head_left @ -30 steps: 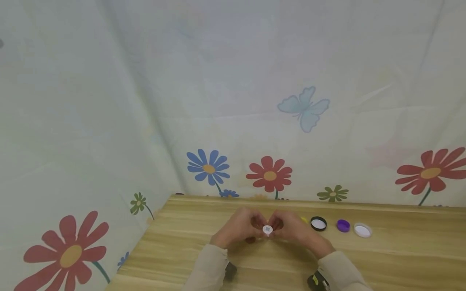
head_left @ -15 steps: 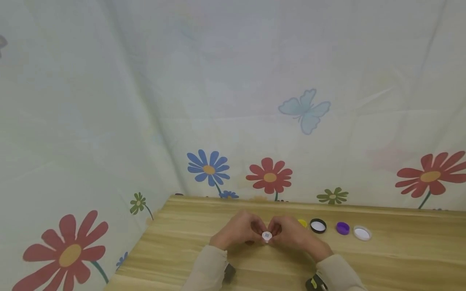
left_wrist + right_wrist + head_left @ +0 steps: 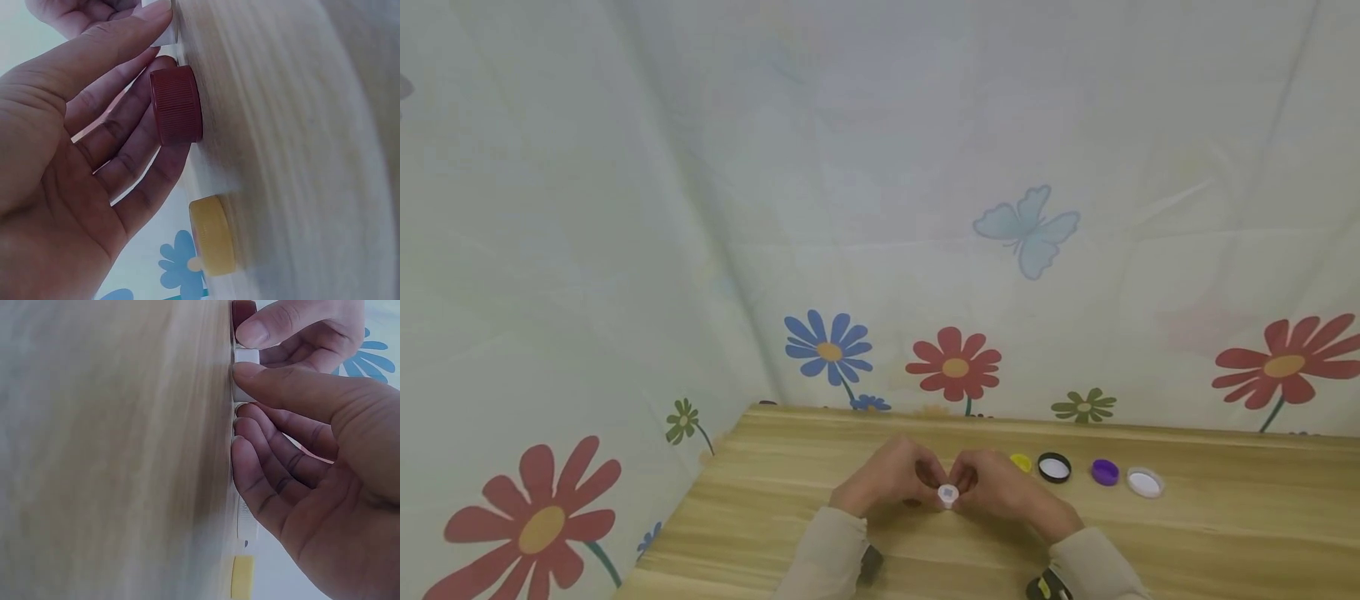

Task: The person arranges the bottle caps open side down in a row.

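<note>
White cap (image 3: 948, 496) lowered nearer counter (image 3: 1262, 517) vs second ago. Left to right: amber cap (image 3: 212, 236), then dark red cap (image 3: 177, 105) near left hand (image 3: 891, 475), contact hard to tell; left hand and right hand (image 3: 1003, 485) pinching white cap between them; on counter, yellow cap (image 3: 1021, 462) beside right hand, black-rimmed lid (image 3: 1055, 469), purple cap (image 3: 1105, 472), clear-rimmed lid (image 3: 1146, 482).

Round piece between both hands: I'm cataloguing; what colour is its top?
The round piece has a white top with a greyish square mark, clearest in head view.
</note>
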{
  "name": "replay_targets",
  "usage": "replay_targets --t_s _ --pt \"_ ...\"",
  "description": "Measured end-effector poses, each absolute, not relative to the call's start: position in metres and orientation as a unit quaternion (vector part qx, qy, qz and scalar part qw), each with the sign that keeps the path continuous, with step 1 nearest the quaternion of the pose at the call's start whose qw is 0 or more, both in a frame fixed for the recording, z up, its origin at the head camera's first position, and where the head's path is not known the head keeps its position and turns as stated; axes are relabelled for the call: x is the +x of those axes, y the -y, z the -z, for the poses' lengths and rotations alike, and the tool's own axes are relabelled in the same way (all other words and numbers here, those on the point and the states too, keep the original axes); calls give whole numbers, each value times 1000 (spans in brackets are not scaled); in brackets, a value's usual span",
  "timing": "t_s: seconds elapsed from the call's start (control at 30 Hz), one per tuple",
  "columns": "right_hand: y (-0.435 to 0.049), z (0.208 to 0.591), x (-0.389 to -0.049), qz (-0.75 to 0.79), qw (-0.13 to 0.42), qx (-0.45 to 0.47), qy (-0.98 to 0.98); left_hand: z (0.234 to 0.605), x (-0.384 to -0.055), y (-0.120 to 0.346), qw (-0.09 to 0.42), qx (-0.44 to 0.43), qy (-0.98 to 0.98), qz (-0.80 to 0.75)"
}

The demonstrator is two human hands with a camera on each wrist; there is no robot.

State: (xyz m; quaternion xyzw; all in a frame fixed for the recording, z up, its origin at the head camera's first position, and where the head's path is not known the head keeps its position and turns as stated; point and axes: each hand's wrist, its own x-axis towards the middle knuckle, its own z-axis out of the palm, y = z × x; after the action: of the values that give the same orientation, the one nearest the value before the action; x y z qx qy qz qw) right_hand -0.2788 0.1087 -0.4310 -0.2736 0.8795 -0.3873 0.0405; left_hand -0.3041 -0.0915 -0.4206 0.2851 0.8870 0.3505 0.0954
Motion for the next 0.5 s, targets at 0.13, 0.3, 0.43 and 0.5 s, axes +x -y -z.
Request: replay_targets --t_s 0.13,0.3,0.43,0.5 --pt "-108 430 -277 389 43 -274 -879 422 -304 92 86 293 -889 -340" --pt "-109 431 -277 390 41 -274 -878 422 -305 93 94 292 -890 -338" --pt "-110 432 -275 399 48 -274 -874 420 -303 94 108 284 -888 -345" --pt "-111 432 -275 401 47 -276 -872 419 -302 94 119 277 -886 -353"
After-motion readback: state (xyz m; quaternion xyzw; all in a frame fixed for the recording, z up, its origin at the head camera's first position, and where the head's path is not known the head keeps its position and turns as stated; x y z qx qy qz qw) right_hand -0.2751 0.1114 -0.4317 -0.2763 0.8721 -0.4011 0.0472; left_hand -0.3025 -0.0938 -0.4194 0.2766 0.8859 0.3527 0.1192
